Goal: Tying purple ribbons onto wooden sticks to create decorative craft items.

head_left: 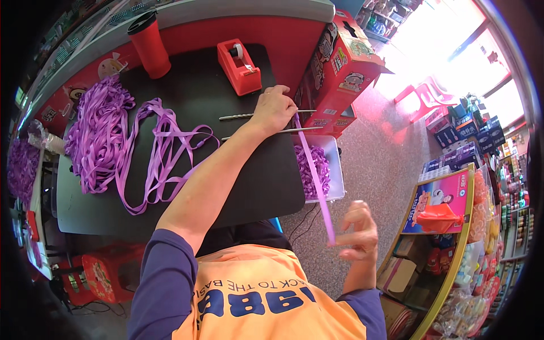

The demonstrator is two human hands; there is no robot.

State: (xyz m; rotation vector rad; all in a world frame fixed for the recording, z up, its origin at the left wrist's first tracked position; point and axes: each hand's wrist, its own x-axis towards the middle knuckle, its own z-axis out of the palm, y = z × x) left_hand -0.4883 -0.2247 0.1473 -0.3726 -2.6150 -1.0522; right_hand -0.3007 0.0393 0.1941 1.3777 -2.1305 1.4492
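Observation:
A purple ribbon (315, 175) runs taut between my two hands, past the table's right edge. My left hand (275, 110) is closed at its upper end, over two thin metal rods that stick out on both sides. The upper rod (235, 117) looks twisted; the lower rod (303, 130) looks smooth. Whether my fingers also grip the rods is hidden. Lower right, my right hand (358, 233) pinches the ribbon's other end between thumb and finger, its other fingers curled. Loose ribbon loops (161, 147) and a large purple ribbon heap (99, 136) lie left on the black table (249, 175).
A red tape dispenser (245, 79) and a red tumbler (150, 48) stand at the table's back. Below its right edge sits a white bin (336, 175) with purple ribbon pieces. Red cartons (345, 68) stand beyond, a glass display case (419, 255) to the right.

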